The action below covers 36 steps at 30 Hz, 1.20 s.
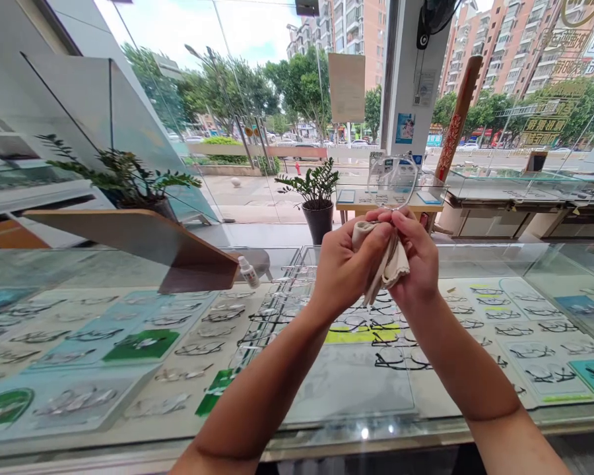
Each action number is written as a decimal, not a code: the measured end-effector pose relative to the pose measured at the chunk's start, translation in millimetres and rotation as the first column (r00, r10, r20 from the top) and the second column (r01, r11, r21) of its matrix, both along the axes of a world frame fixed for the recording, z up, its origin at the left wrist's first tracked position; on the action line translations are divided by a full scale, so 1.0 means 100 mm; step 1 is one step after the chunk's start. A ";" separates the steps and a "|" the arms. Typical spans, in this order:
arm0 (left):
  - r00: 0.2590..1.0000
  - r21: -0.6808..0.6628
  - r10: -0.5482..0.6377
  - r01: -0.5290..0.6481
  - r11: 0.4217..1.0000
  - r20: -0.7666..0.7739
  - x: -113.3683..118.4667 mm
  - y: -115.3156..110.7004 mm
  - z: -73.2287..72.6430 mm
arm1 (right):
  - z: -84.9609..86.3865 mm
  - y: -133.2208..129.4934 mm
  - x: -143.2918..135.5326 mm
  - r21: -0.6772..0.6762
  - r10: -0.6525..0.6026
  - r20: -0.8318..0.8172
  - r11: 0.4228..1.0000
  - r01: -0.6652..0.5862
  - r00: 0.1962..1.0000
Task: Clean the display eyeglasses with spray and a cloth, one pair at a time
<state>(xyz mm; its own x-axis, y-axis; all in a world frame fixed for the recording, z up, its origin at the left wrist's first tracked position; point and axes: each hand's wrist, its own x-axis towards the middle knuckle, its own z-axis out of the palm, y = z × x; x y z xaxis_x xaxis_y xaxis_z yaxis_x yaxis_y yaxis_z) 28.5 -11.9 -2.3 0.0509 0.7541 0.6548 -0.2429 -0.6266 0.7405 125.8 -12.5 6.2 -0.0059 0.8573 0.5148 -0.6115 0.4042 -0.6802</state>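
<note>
Both my hands are raised above a glass display counter, close together. My left hand [344,267] is closed around a bunched beige cloth [396,262], the thumb pressing on it. Closed fingertips of my right hand [420,260] pinch the lower edge of a clear-framed pair of eyeglasses [414,179], which stands up above the fingers. Part of the cloth hangs down between my palms. Where the cloth meets the eyeglasses is hidden by my fingers.
Under the counter's glass top [346,389] lie rows of eyeglasses. A small white spray bottle [248,272] stands left of my hands, beside a brown slanted board [143,241]. Beyond are a potted plant [319,221], a low display table [356,206] and large windows.
</note>
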 end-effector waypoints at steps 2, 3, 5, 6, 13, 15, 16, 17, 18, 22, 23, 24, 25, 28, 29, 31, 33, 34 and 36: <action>0.999 -0.006 -0.030 0.030 1.000 -0.024 -0.04 0.01 0.00 | 0.01 0.00 0.01 -0.021 0.009 -0.023 1.000 -0.009 1.000; 0.997 -0.007 -0.061 0.061 0.998 -0.043 -0.08 0.02 0.00 | 0.01 0.00 0.01 -0.029 0.009 -0.035 1.000 -0.010 0.999; 0.983 -0.021 -0.157 0.156 0.988 -0.096 -0.17 0.04 -0.01 | 0.02 0.01 0.03 -0.037 0.005 -0.040 0.999 -0.007 0.999; 0.969 -0.033 -0.214 0.212 0.977 -0.126 -0.22 0.05 -0.01 | 0.02 0.02 0.04 -0.037 0.003 -0.034 0.999 -0.005 0.999; 0.902 -0.067 -0.365 0.359 0.931 -0.229 -0.37 0.10 -0.04 | -0.02 0.07 0.06 -0.049 0.008 -0.011 0.999 -0.009 1.000; 0.942 -0.035 -0.288 0.287 0.957 -0.172 -0.28 0.12 -0.09 | -0.04 0.08 0.03 -0.055 0.011 -0.033 0.998 -0.013 0.999; 0.966 -0.012 -0.222 0.223 0.975 -0.133 -0.22 0.13 -0.12 | -0.05 0.08 0.01 -0.060 0.013 -0.049 0.998 -0.016 0.999; 0.985 0.014 -0.146 0.148 0.989 -0.091 -0.17 0.14 -0.15 | -0.06 0.07 -0.02 -0.065 0.017 -0.067 0.998 -0.021 0.998; 0.996 0.035 -0.075 0.077 0.996 -0.053 -0.12 0.14 -0.18 | -0.06 0.07 -0.04 -0.069 0.022 -0.084 0.997 -0.027 0.996; 0.998 0.053 0.053 -0.054 0.997 0.032 -0.03 0.14 -0.24 | -0.07 0.04 -0.07 -0.074 0.058 -0.105 0.995 -0.066 0.993; 0.998 0.052 0.054 -0.055 0.997 0.033 -0.04 0.14 -0.24 | -0.07 0.04 -0.07 -0.074 0.067 -0.095 0.994 -0.074 0.993; 0.999 0.055 0.045 -0.047 0.997 0.025 -0.06 0.14 -0.22 | -0.07 0.04 -0.05 -0.074 0.074 -0.081 0.994 -0.080 0.994; 1.000 0.060 0.024 -0.024 0.998 0.006 -0.08 0.14 -0.20 | -0.06 0.05 -0.04 -0.074 0.077 -0.067 0.994 -0.082 0.995; 0.986 0.051 -0.128 0.134 0.990 -0.103 -0.18 0.15 -0.12 | -0.04 0.09 0.03 -0.071 0.057 -0.052 0.996 -0.060 0.997; 0.970 0.041 -0.194 0.202 0.978 -0.143 -0.22 0.15 -0.10 | -0.03 0.10 0.05 -0.069 0.044 -0.052 0.997 -0.047 0.998; 0.931 0.014 -0.296 0.306 0.952 -0.214 -0.28 0.17 -0.06 | -0.02 0.12 0.08 -0.067 0.020 -0.048 0.998 -0.023 0.999; 0.907 -0.001 -0.334 0.345 0.939 -0.257 -0.32 0.18 -0.05 | -0.01 0.12 0.09 -0.071 0.005 -0.035 0.997 -0.007 0.999; 0.907 -0.004 -0.333 0.344 0.939 -0.259 -0.32 0.18 -0.06 | -0.02 0.12 0.08 -0.077 0.000 -0.030 0.997 -0.002 1.000; 0.932 0.002 -0.296 0.303 0.953 -0.211 -0.29 0.19 -0.09 | -0.03 0.11 0.05 -0.082 -0.003 -0.029 0.997 0.000 1.000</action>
